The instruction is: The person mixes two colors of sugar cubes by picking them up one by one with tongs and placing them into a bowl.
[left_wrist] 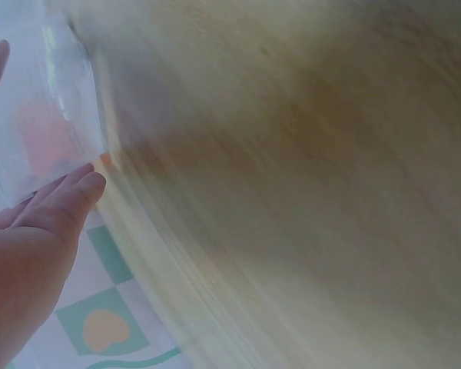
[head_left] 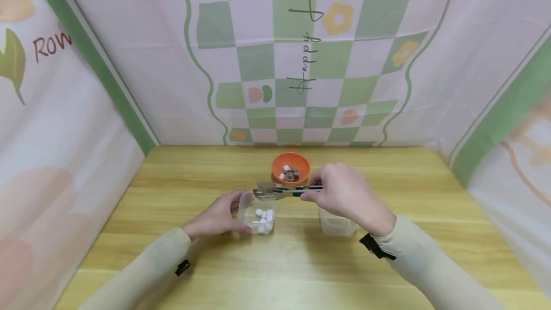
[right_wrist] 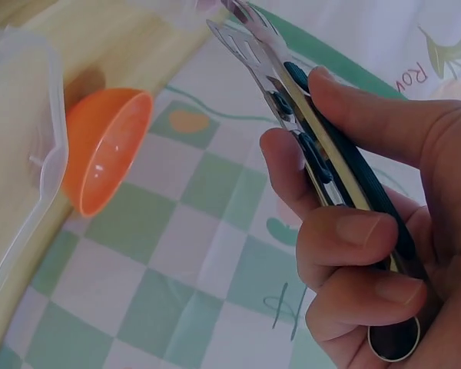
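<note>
My left hand [head_left: 218, 215] holds a clear plastic container [head_left: 246, 208] at its left side, thumb at the front and fingers toward the back. Several white cubes [head_left: 263, 222] lie inside it. In my right hand [head_left: 346, 193] is a pair of metal tongs [head_left: 280, 191] with dark grips, held level and pointing left. Their tips overlap the container's far rim in the head view. The right wrist view shows the thumb and curled fingers squeezing the tongs [right_wrist: 323, 146], whose arms lie close together. The left wrist view has the container [left_wrist: 58, 100] between thumb and fingers.
An orange bowl [head_left: 275, 162] with a few white cubes and dark brown pieces stands behind the tongs. A second clear container [head_left: 337, 226] sits under my right hand, partly hidden. Patterned cloth walls [head_left: 292, 61] enclose the wooden table [head_left: 280, 271] at the back and sides.
</note>
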`<move>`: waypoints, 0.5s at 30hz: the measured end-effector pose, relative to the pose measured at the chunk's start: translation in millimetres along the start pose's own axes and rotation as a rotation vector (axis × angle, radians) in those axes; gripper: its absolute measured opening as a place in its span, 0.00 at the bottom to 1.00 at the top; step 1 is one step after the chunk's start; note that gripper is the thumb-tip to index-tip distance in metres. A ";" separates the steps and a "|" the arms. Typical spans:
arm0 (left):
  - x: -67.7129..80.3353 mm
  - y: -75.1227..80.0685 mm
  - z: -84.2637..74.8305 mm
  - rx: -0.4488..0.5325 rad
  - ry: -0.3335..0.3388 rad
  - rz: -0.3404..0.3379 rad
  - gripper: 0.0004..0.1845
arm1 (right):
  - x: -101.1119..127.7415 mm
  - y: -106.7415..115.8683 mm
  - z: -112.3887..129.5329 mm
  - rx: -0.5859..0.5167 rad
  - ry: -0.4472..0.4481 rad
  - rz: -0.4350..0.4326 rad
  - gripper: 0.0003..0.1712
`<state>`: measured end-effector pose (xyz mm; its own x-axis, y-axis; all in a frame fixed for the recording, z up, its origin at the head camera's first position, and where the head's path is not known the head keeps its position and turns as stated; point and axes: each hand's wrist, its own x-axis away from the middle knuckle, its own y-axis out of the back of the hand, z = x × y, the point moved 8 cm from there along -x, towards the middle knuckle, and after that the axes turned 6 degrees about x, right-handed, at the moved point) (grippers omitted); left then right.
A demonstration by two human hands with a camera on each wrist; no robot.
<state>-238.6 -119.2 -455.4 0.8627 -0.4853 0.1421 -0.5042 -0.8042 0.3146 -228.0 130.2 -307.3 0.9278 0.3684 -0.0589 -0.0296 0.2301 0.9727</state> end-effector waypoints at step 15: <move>-2.2 -0.4 -1.4 -0.031 -0.009 -0.003 0.56 | -10.0 -17.6 38.6 0.107 0.115 0.019 0.26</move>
<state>-240.2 -117.2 -454.5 0.8636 -0.4862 0.1330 -0.5003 -0.7945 0.3442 -222.4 87.6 -315.2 0.8786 0.4739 -0.0597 -0.0012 0.1272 0.9919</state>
